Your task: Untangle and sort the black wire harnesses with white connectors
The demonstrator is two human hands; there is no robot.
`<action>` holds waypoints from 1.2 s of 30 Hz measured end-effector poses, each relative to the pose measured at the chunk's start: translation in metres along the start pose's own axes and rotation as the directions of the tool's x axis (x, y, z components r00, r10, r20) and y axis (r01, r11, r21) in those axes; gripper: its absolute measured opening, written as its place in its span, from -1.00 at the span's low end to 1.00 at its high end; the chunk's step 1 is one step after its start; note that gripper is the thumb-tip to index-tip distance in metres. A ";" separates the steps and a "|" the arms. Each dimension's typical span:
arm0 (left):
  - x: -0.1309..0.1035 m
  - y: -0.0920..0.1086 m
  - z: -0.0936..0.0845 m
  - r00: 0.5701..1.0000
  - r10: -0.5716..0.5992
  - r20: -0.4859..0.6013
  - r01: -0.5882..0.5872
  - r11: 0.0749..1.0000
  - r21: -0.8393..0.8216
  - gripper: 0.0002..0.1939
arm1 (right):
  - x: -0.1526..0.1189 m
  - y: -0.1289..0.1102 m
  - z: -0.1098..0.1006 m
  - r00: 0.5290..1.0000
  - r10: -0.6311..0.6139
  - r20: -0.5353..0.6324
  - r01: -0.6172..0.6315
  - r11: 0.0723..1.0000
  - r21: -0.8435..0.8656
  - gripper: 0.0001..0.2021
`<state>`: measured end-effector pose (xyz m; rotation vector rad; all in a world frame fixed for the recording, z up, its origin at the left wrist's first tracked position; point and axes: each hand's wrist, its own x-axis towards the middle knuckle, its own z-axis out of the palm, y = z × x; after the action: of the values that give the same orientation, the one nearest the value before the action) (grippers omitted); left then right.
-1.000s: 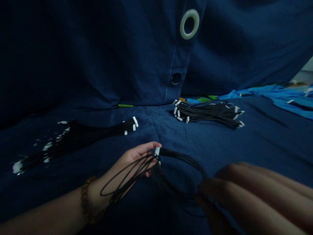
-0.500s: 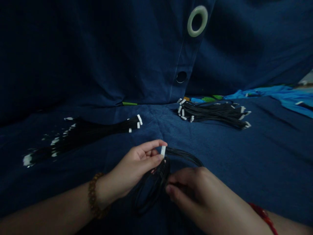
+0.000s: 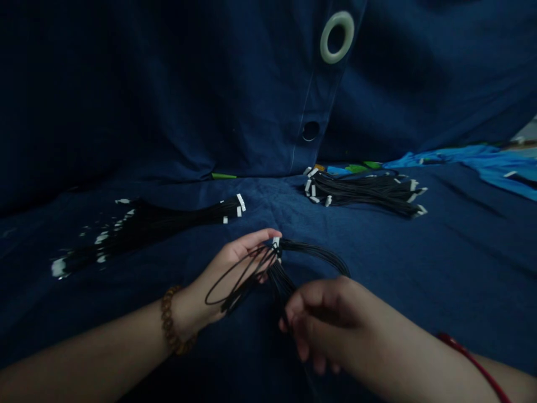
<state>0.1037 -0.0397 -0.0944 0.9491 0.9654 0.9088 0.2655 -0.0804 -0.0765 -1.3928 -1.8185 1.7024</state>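
Note:
My left hand [image 3: 241, 263] pinches a white connector [image 3: 276, 242] between thumb and fingers, at the end of a bundle of thin black cables [image 3: 316, 252]. Some cables loop over my left thumb and palm. The rest arc to the right and hang down toward my right hand [image 3: 321, 319], whose curled fingers hold the lower cables. Behind my left hand, a thick bundle of black cables [image 3: 176, 219] with white connectors lies on the blue cloth. Another black bundle [image 3: 364, 191] with white ends lies at the back right.
Dark blue cloth [image 3: 440, 268] covers the surface and hangs as a curtain [image 3: 235, 84] behind it, with a pale ring [image 3: 337, 37] near the top. A bright blue cloth [image 3: 470, 159] lies at the far right, with a white connector on it.
My left hand has moved slightly up with the connector. Several cable loops now lie over its thumb and palm. My right hand has closed more round the cables.

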 end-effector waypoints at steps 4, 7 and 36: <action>0.000 0.000 -0.001 0.999 0.035 0.019 -0.036 0.998 0.047 -0.65 | -0.007 -0.002 0.006 0.953 -0.239 -0.186 0.113 0.850 -0.514 -0.83; 0.004 -0.005 -0.007 0.988 0.079 0.131 -0.086 0.995 0.048 -0.68 | -0.006 -0.003 0.010 0.943 -0.245 -0.226 0.032 0.741 -0.671 -0.81; -0.001 -0.001 -0.004 0.998 0.045 0.054 -0.048 0.997 0.058 -0.67 | -0.016 -0.017 -0.081 0.865 -0.402 -0.302 0.480 0.837 0.262 -0.88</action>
<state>0.0998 -0.0397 -0.0961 1.0444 0.9324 0.8939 0.3268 -0.0411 -0.0343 -0.8960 -1.4894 1.4395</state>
